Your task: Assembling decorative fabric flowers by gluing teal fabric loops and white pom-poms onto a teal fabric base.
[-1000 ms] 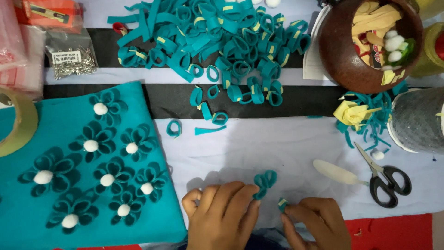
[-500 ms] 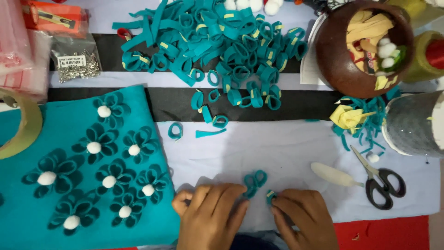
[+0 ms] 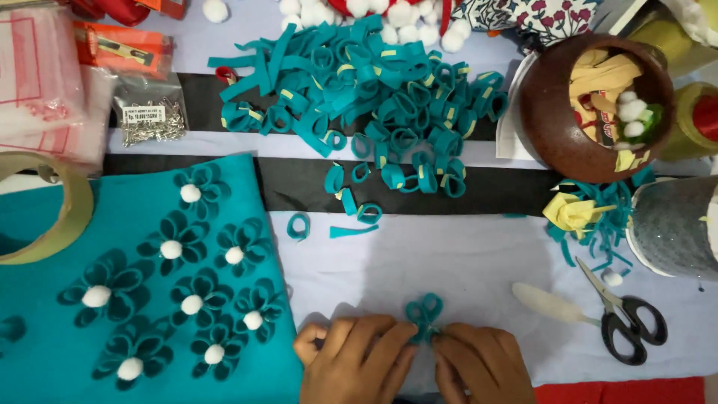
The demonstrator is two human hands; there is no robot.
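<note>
Seven finished teal flowers with white pompom centres sat on the teal felt sheet (image 3: 45, 247) filling the lower left of the frame, the biggest thing in view. Above centre lay the heap of teal felt loops (image 3: 374, 82), with a few strays on the black stripe below it. At upper right stood a brown bowl (image 3: 576, 127) of yellow scraps and pompoms, and at lower right black-handled scissors (image 3: 624, 325) lay beside a pale glue stick (image 3: 550, 303). At bottom centre the left hand (image 3: 351, 366) and right hand (image 3: 482, 366) met, fingertips of both pinching the base of a small loop cluster (image 3: 424, 313), whose petals fanned upward on the pale cloth. Doing this well probably meant keeping the pinch tight at the gathered ends while adjusting each loop so the petals spread evenly, without crushing them.
</note>
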